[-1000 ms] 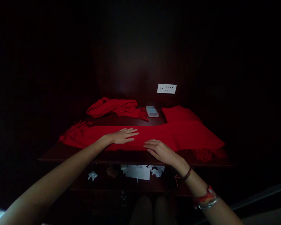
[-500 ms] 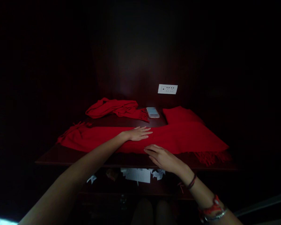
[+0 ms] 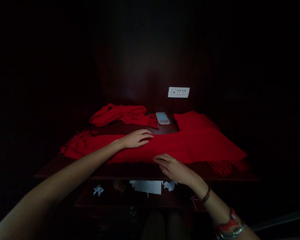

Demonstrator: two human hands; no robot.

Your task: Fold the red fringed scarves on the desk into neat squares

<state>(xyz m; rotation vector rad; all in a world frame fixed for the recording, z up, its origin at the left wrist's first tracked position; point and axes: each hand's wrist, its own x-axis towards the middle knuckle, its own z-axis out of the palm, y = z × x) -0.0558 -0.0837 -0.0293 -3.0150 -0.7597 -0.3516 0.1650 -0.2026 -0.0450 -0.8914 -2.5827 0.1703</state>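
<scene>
A long red scarf (image 3: 165, 146) with fringed ends lies spread across the dark desk, its right part folded back toward the wall. My left hand (image 3: 137, 138) rests on the scarf near its far edge, left of the middle, fingers apart and slightly bent. At the near edge, my right hand (image 3: 173, 168) touches the cloth with its fingertips, the fingers stretched out and the thumb apart below them. Neither hand grips anything. Behind lies a second red scarf (image 3: 120, 115), bunched up, with its fringe pointing right.
A blurred pale blue flat object (image 3: 163, 118) lies by the wall beneath a white power socket (image 3: 178, 92). On the shelf below the desktop (image 3: 72, 166) are a white sheet of paper (image 3: 148, 187) and crumpled paper pieces (image 3: 98, 190). My knees show at the bottom.
My left hand has slid left along the scarf, and its fingers have bent a little. My right hand stays at nearly the same spot on the near edge.
</scene>
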